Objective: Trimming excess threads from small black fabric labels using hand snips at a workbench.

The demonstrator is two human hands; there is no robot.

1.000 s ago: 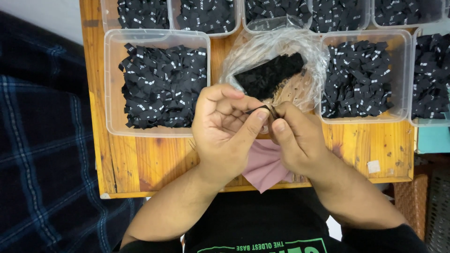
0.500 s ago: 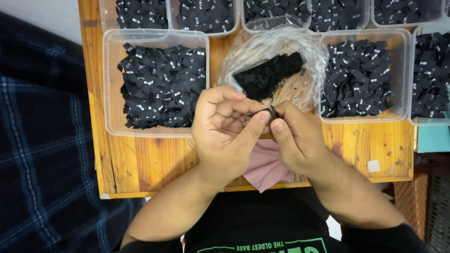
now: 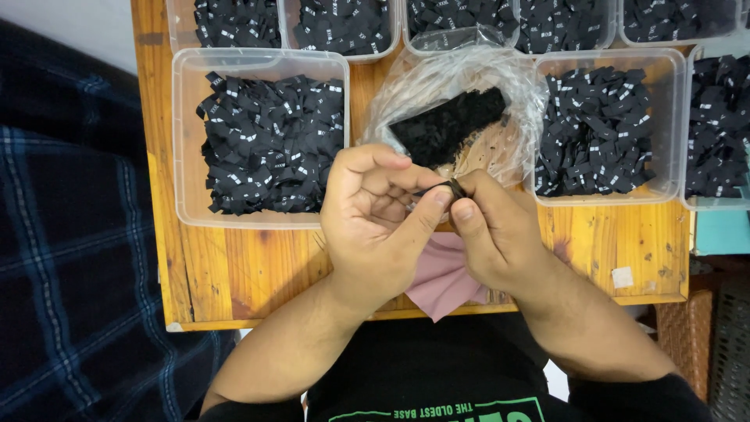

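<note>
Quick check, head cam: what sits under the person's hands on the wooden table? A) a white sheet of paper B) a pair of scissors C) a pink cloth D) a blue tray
C: a pink cloth lies on the wooden table beneath the left hand and right hand, which pinch a small black label between their fingertips.

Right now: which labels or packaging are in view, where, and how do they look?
Small black label: pinched between left hand and right hand.
Clear bag: centre, crumpled, black labels inside.
Left tub: clear, rectangular, black labels with white marks.
Right tub: same.
</note>
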